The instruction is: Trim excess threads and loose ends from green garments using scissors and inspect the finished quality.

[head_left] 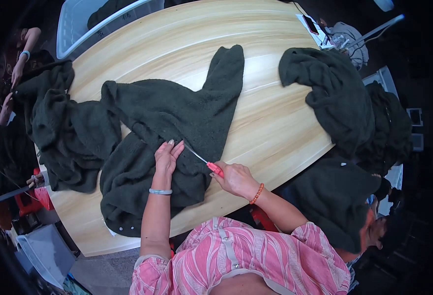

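Fingers (230, 172) of the right hand (237, 180) grip a red-handled tool (215, 169); the left hand (165, 160) touches a dark garment (177, 105), whether pinching is unclear.

The middle garment (192, 108) lies on the bench (270, 128), with a tool (195, 152) over its near half. Just left of this garment lies a second garment (54, 118); well to its right, a third garment (334, 88) reaches the bench's edge. Behind it, leftward, stands a tub (74, 34); behind it, far right, lies a phone (310, 24). Beyond it, front-left, off the bench, stands a bin (47, 253).
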Motion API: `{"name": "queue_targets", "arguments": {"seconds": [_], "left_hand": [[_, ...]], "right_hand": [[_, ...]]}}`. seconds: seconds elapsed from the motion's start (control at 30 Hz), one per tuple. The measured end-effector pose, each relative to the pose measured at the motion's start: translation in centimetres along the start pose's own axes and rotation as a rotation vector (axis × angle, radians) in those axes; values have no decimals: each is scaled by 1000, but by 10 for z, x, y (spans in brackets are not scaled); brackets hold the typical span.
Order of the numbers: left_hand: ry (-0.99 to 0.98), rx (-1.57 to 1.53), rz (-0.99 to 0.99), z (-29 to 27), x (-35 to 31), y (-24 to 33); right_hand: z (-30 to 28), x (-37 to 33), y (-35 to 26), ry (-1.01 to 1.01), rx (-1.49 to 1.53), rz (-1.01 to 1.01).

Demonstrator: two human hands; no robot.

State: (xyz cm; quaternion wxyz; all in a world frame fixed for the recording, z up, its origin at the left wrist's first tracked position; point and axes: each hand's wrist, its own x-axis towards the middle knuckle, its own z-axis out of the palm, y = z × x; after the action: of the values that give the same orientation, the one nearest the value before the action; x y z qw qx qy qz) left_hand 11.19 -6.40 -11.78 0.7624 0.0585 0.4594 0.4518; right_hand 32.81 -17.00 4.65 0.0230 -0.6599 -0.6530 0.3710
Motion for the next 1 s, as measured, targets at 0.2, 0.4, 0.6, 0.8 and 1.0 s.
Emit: {"name": "queue_targets", "arguments": {"seconds": [0.2,0.4,0.6,0.8,1.0], "left_hand": [[-26,-156,-61,4,-6,9],[56,-189,60,34,7,39],[79,-136,80,16,29,20],[108,-105,96,9,33,17],[88,-78,81,10,34,17]], "right_hand": [[1,1,5,6,44,30],[-3,5,3,39,36,8],[-5,29,-9,21,-6,-22],[0,49,-17,49,8,-63],[0,54,-15,26,-22,0]]}}
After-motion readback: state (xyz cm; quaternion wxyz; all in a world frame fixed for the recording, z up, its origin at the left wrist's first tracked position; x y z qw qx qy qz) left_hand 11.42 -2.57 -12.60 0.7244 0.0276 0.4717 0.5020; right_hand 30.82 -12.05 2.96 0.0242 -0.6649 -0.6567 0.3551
